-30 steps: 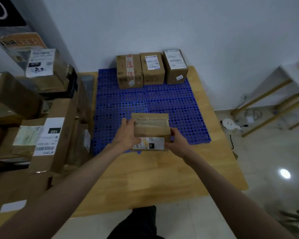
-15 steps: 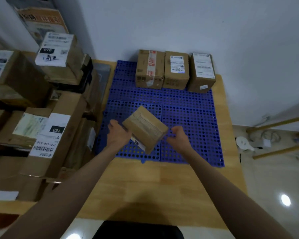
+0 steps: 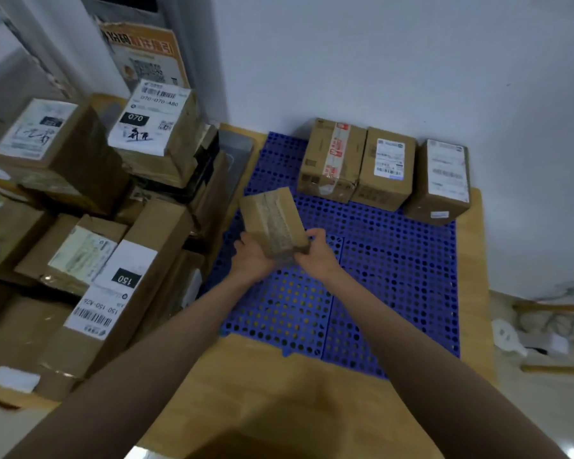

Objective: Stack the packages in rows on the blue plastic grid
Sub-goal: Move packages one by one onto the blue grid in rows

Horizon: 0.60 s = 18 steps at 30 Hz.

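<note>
from the head camera, a flat blue plastic grid with round holes [image 3: 395, 276] lies on a light wooden table [image 3: 279, 392], near its far right corner by the white wall [image 3: 378, 61].

three brown cardboard packages stand in one row along the far edge of the grid, side by side and touching. the left one has red and white tape [image 3: 332, 159]. the middle one has a small white label [image 3: 385, 167]. the right one has a big white label [image 3: 443, 180].

a fourth package, a small brown cardboard box with a strip of clear tape [image 3: 272, 221], is held up over the left part of the grid, tilted, just in front of the row. the left hand [image 3: 252, 256] holds its near left side with curled fingers. the right hand [image 3: 315, 251] grips its near right corner. both hands hold this one box.

on the left edge of the table there is a big pile of brown cardboard boxes with white labels [image 3: 90, 233]. the pictures do not let me count them all. an orange and white poster [image 3: 143, 54] leans behind the pile.
</note>
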### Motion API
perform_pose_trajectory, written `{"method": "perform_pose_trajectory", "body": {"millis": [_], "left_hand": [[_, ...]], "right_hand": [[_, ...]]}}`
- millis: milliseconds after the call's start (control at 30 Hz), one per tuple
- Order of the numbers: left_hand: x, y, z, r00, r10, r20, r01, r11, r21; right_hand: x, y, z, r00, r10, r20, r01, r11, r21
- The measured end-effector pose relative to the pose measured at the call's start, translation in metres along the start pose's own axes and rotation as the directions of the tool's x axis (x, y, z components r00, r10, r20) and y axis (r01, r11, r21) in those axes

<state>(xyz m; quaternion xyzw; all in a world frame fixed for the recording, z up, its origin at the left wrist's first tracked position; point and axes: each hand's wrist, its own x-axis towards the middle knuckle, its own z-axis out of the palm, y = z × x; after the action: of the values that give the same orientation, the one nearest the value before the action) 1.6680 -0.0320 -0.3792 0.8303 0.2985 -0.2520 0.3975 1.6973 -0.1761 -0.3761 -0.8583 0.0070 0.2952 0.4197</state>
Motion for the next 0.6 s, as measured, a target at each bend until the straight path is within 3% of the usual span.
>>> {"method": "perform_pose_trajectory", "body": {"millis": [233, 600], "left_hand": [[0.08, 0.056, -0.039, 0.97, 0.02, -0.24, 0.008, 0.993, 0.115], [0.178, 0.136, -0.053, 0.95, 0.107, -0.294, -0.08, 0.991, 0.103]], "right_hand": [[0.076, -0.04, -0.01, 0.997, -0.041, 0.058, 0.041, 0.999, -0.004], [0.168, -0.081, -0.047, 0.999, -0.029, 0.017, 0.031, 0.996, -0.084]]}}
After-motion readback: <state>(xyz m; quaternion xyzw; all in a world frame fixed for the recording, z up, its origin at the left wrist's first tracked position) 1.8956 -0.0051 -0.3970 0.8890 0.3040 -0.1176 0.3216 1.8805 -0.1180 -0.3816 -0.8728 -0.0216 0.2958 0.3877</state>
